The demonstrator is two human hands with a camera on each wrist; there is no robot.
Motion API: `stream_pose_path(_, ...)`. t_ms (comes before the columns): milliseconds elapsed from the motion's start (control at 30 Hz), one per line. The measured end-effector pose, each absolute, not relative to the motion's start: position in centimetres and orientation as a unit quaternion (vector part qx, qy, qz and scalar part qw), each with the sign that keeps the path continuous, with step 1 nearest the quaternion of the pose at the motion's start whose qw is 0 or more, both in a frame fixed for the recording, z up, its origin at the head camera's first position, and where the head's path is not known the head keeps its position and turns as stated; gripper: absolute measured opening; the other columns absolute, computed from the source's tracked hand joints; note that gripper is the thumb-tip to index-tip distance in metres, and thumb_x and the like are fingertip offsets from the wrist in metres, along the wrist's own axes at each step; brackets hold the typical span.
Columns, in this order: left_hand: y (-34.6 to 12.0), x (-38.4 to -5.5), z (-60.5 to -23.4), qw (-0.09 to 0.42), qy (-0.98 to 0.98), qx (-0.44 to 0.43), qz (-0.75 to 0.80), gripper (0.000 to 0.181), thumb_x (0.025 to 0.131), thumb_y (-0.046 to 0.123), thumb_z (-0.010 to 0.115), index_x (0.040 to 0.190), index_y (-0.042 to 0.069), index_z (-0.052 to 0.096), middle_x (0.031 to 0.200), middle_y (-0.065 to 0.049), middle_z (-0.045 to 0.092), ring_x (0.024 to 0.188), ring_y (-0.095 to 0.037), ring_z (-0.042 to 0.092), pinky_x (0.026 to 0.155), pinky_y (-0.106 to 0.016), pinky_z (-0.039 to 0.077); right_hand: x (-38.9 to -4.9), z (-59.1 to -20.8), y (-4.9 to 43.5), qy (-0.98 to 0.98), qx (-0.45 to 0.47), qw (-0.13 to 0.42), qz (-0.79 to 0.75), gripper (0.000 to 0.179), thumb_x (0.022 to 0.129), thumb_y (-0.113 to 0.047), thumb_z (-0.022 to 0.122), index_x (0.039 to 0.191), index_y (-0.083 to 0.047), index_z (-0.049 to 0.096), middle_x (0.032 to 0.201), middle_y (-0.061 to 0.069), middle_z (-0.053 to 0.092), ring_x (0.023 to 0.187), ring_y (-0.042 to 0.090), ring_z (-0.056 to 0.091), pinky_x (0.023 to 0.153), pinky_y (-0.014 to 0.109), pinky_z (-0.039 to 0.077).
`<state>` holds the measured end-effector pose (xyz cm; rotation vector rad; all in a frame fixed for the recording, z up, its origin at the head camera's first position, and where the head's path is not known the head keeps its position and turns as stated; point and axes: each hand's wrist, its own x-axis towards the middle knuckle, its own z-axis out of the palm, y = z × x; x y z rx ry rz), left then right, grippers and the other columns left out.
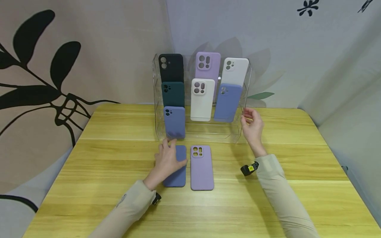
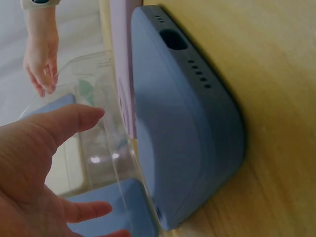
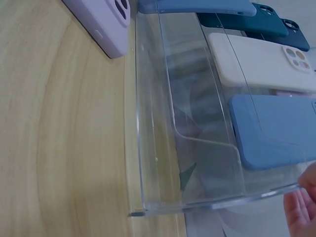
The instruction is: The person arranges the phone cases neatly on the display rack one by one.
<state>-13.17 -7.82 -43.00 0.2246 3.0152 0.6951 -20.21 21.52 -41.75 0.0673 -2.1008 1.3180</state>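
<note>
My left hand [image 1: 167, 158] hovers over a blue phone case [image 1: 178, 178] lying on the table, fingers spread; in the left wrist view its thumb and fingers stand apart with nothing between them. Beside that case lies a lilac phone case [image 1: 202, 172]. At the right side of a clear tiered display stand [image 1: 208, 135], my right hand [image 1: 253, 127] pinches the side edge between thumb and fingers, as the right wrist view shows. The stand's lowest tier bears a blue case [image 1: 174, 122] at the left; a white case [image 1: 203, 102] and another blue case [image 1: 228, 102] lean higher up.
Further cases lean on the stand: dark green [image 1: 173, 94], black [image 1: 171, 67], lilac [image 1: 209, 73] and white [image 1: 235, 72]. Patterned cloth [image 1: 125, 49] hangs behind the wooden table [image 1: 119, 198]. A black band [image 1: 249, 168] is at the right wrist.
</note>
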Motion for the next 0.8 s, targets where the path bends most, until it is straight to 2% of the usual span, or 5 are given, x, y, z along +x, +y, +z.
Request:
stream_pose_path(233,-7.8,-13.5,-43.5,0.071,0.970,0.062,0.223,0.089,0.069,0.036,0.081,0.137,-0.003,0.040,0.136,-0.031,0.030,0.117,-0.048,0.037,0.073,-0.062,0.045,-20.4,-41.7,22.1,-0.776,0.025,0.287,0.561,0.025,0.084,0.012,0.058,0.109,0.015,0.057,0.102,0.029,0.059,0.085,0.009,0.054,0.070,0.009,0.046)
stream_pose_path(500,-7.9,-13.7,-43.8,0.095,0.970,0.066,0.214,0.086,0.069,0.036,0.081,0.133,-0.006,0.043,0.132,-0.032,0.033,0.114,-0.047,0.039,0.071,-0.062,0.046,-18.9,-39.2,21.4,-0.775,0.016,0.249,0.581,0.027,0.085,0.012,0.058,0.111,0.017,0.056,0.106,0.031,0.058,0.085,0.008,0.056,0.073,0.010,0.046)
stream_pose_path(800,-7.7,-14.2,-43.9,0.099,0.972,0.064,0.205,0.083,0.069,0.038,0.081,0.130,-0.007,0.045,0.127,-0.032,0.036,0.110,-0.047,0.041,0.068,-0.059,0.048,-19.1,-39.5,22.0,-0.756,0.017,0.222,0.616,0.029,0.085,0.011,0.059,0.113,0.017,0.055,0.108,0.028,0.057,0.084,0.004,0.057,0.076,0.011,0.047)
